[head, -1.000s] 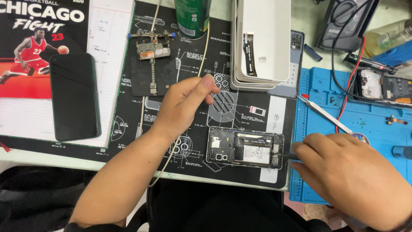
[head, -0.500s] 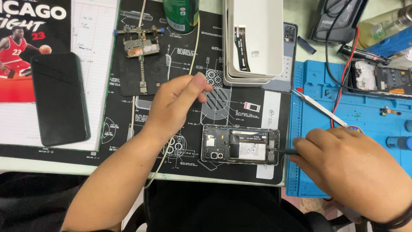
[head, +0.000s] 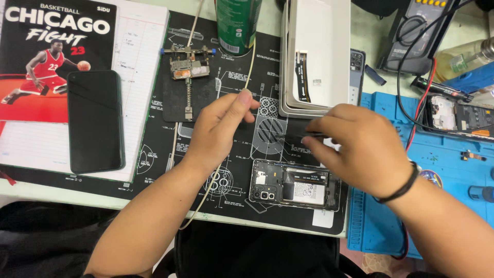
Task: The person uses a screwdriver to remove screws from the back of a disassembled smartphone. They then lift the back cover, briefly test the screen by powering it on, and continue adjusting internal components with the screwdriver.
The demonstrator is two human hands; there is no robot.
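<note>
An opened phone point(head: 296, 185), back cover off and its insides showing, lies on the black work mat point(head: 170, 154) near the table's front edge. My right hand point(head: 360, 149) hovers just above it, gripping thin black tweezers point(head: 290, 135) whose tips point left over the mat. My left hand point(head: 221, 126) rests on the mat to the left of the phone. Its thumb and fingertips are drawn together near a beige cable point(head: 250, 67). Whether something small sits between them is not visible.
A black phone point(head: 95, 121) lies screen up on a notebook and a basketball-cover book point(head: 51, 51) at left. A board clamp point(head: 188, 69), a green can point(head: 237, 25) and a white tray point(head: 319, 56) stand behind. At right are a blue mat point(head: 427, 170), a multimeter point(head: 417, 36) and another stripped phone point(head: 458, 116).
My right hand has left the right end of the opened phone and moved up and left above it, tweezers now showing. My left hand stays almost in place.
</note>
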